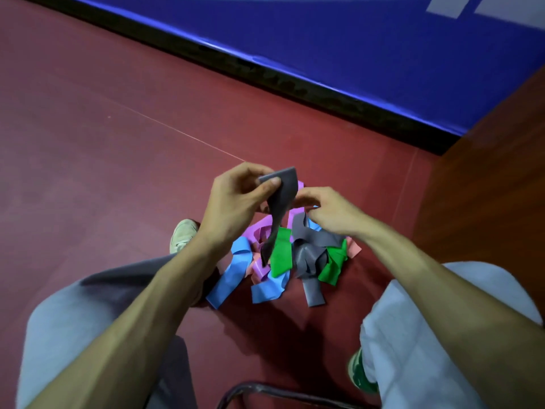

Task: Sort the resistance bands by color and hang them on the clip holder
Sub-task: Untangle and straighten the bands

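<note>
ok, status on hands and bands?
Left hand pinches grey band, lifted. Right hand curled beside it, grip unclear. Other bands tangled in pile on floor.

- The right hand (327, 212) is blurred at its fingers (305, 199); whether they pinch the grey band (281, 188) cannot be told.
- The pile of bands (283, 261) hides its lower layers.
- A purple band (261, 231) lies partly behind the left hand (236, 199).
- A dark metal frame (265, 389) is cut off by the bottom edge.
- White markings (448, 5) are cut off by the top edge.

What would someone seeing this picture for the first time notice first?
The tangled pile of blue, green, purple, pink and grey bands on the red floor, between the person's knees. Just above it, the left hand pinches a grey band that hangs toward the pile, the right hand close beside it.
</note>
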### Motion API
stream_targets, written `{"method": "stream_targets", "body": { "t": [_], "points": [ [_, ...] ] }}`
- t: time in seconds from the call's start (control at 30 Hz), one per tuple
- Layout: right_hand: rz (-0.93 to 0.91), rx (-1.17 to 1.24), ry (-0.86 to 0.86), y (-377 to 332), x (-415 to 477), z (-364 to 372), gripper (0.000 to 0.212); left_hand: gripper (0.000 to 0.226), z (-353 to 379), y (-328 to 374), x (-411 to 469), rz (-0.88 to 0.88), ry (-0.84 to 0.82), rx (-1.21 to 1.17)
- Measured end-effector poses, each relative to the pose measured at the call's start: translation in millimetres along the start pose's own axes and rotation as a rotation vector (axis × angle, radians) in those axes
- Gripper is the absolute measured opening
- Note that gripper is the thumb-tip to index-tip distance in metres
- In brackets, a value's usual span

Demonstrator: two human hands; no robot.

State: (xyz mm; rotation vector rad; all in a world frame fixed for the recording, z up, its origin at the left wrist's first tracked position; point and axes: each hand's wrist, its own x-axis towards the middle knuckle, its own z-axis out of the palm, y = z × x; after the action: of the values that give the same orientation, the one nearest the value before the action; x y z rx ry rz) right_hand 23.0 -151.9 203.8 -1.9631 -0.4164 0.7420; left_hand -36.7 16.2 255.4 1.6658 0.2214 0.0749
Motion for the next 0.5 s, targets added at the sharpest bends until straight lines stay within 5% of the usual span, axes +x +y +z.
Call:
{"method": "stream_targets", "body": {
  "t": [0.27,0.5],
  "points": [
    [-0.011,0.211,-0.091,-1,11,4,0.023,0.005,-2,17,24,-0.123,0.189,-0.237],
    [-0.017,0.364,-0.015,-4,9,0,0.015,0.003,-13,18,41,-0.301,0.366,-0.454]
  ]
}}
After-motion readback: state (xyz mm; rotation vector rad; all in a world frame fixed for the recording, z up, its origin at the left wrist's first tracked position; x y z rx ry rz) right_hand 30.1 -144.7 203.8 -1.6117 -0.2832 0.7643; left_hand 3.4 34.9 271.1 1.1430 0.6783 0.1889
